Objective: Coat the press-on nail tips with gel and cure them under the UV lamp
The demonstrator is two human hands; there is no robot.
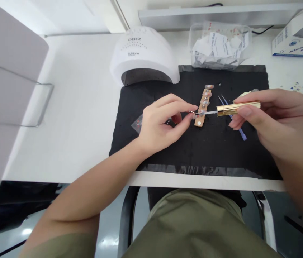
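Observation:
My left hand [162,122] pinches a tiny pale item [193,114], probably a small nail tip, between thumb and fingers. My right hand [264,114] is shut on a gold-handled nail brush [237,108], whose thin tip reaches that item. Just below the two hands lies a tan strip [203,107] with several small nail tips stuck along it. Blue-coated tweezers [241,132] rest on the black mat [207,150], partly hidden under the brush and my right hand. A pale object [244,94] sits mostly hidden behind my right fingers.
A white SUNone nail lamp [143,55] stands behind the mat. A plastic box of torn wipe packets [219,46] and an alcohol pad carton [293,39] stand at the back. Small gems [300,87] lie on the white table [81,107]. A clear bag [137,124] lies under my left hand.

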